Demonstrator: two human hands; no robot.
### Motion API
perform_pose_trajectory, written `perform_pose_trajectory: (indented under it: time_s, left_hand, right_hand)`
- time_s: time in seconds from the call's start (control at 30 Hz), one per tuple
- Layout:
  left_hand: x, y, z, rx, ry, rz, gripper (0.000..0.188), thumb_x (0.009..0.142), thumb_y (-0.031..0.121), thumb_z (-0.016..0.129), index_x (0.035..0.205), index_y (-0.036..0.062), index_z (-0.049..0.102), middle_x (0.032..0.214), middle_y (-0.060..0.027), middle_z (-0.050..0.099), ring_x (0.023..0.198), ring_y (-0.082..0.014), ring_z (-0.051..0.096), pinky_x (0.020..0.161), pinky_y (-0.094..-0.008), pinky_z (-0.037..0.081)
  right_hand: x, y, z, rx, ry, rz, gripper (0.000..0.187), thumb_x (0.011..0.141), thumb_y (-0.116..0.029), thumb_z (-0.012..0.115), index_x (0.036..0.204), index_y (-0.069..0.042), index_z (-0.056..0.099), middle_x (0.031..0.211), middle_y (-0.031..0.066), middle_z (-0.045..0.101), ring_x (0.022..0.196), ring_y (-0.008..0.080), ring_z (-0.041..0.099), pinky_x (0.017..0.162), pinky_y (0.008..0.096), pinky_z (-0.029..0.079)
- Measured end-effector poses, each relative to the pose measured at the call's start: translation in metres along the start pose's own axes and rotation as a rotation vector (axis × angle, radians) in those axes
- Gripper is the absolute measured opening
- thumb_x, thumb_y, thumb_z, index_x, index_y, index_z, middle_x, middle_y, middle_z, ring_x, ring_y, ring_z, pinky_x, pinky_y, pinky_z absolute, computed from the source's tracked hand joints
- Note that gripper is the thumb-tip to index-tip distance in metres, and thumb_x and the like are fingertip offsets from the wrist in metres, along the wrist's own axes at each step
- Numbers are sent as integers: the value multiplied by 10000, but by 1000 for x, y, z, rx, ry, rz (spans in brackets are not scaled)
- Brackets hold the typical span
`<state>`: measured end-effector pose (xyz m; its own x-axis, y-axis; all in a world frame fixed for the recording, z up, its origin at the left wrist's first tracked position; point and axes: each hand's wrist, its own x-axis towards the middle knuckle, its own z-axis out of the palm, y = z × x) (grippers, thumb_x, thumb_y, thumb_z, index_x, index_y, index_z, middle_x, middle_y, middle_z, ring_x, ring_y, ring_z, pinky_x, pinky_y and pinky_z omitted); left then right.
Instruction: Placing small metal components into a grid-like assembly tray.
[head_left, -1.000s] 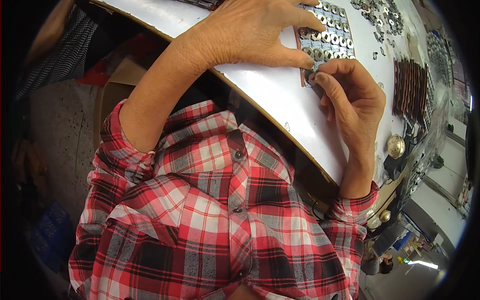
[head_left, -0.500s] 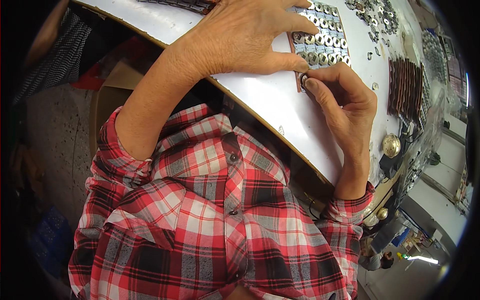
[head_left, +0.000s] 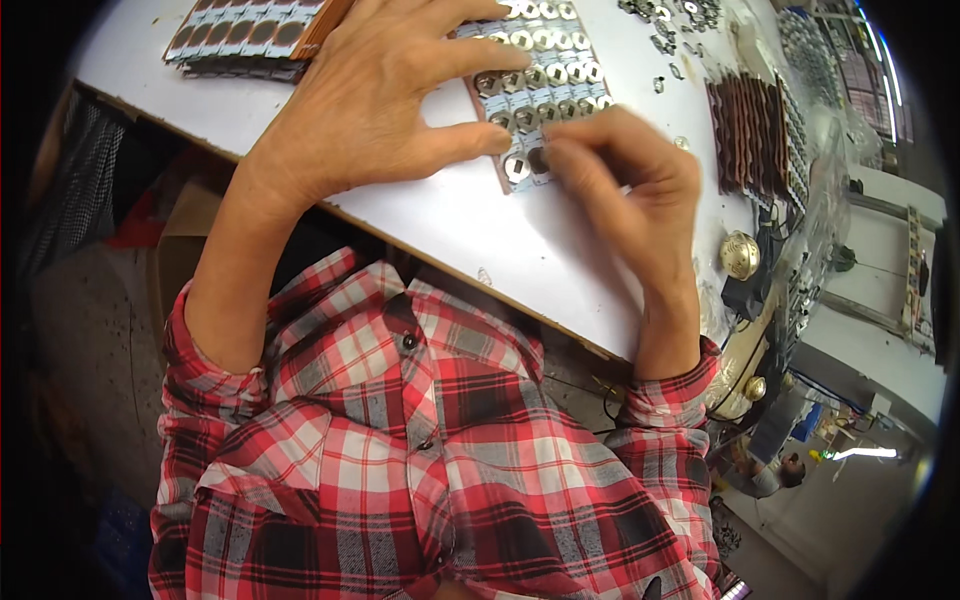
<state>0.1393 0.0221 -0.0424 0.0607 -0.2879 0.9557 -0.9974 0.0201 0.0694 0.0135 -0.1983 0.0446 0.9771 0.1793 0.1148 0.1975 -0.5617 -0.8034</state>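
A panel (head_left: 484, 103) with pale blue cells and a brown edge lies on the white table, covered by rows of round silver metal pieces (head_left: 525, 118). My left hand (head_left: 375, 105) rests over its left side, fingers spread, the thumb tip beside the nearest row. In that row's near left corner sits a silver piece (head_left: 517, 167) with a dark slot. My right hand (head_left: 630, 180) is pinched, its fingertips blurred at a dark round spot (head_left: 538, 160) beside that piece. Whatever is between those fingertips is hidden.
Panels with dark round spots (head_left: 245, 35) are stacked at the far left. Loose metal pieces (head_left: 665, 30) are scattered at the back right. A brown stack of panels (head_left: 750, 140) stands on the right, with a round metallic object (head_left: 740, 255) nearer. The table edge (head_left: 440, 253) runs before me.
The silver piece at my right fingertips now sits in the panel's near corner, released. My right fingers have shifted to the spot beside it. The whole view has also swung, showing the left stack more.
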Motion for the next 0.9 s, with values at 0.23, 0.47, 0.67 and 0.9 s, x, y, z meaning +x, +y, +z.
perform_pose_trajectory:
  time_s: [0.23, 0.47, 0.67, 0.9]
  left_hand:
    - [5, -1, 6, -11, 29, 42, 533, 804, 371, 826, 1239, 79, 730, 1375, -217, 597, 1293, -375, 530, 1115, -494, 380]
    - [48, 47, -31, 139, -549, -600, 517, 814, 387, 812, 1214, 68, 735, 1356, -213, 600, 1292, -374, 525, 1118, -494, 376]
    - [53, 52, -37, 118, -526, -616, 526, 815, 377, 806, 1229, 62, 724, 1341, -211, 603, 1286, -365, 527, 1117, -496, 380]
    - [50, 50, -33, 97, -499, -618, 512, 825, 369, 797, 1218, 49, 725, 1331, -217, 605, 1274, -358, 532, 1117, -499, 384]
  right_hand:
    - [22, 65, -54, -534, 387, -171, 177, 975, -17, 673, 1111, -56, 780, 959, 17, 710, 816, 89, 636, 729, 234, 507]
    - [19, 52, -45, -383, 339, -108, 140, 970, -37, 703, 1087, -46, 779, 947, -7, 716, 813, 78, 640, 726, 232, 509]
    - [6, 25, -35, 496, 141, 151, 216, 987, -67, 697, 1176, 35, 678, 907, 39, 666, 712, 71, 576, 603, 207, 467]
    - [-2, -11, -2, 348, -55, 205, 132, 999, -77, 686, 1096, 11, 702, 846, -2, 684, 634, 24, 567, 473, 169, 398]
